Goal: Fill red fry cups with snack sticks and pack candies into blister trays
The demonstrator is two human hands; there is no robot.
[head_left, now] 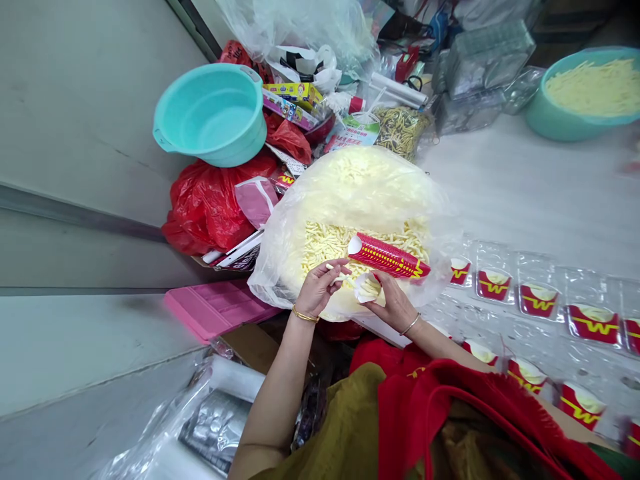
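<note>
Pale fry-shaped sticks (325, 241) fill a large clear plastic bag (280, 267) that lies wide open on the table. My left hand (319, 288) pinches a few of these sticks just left of a small fries carton (361, 288). That carton is held by my right hand (393, 303), its white mouth tilted toward the left hand and several sticks inside it. Right above both hands, a nested stack of red cartons (390, 256) with yellow print lies across the sticks. My right fingers hide most of the held carton's outside.
Clear packs with red cartons (539, 298) lie in rows on the white table (500, 180) at right. A teal basin (210, 113) sits on red bags (210, 207) at left. Another teal tub (560, 120) of sticks stands far right. A pink tray (215, 303) lies lower left.
</note>
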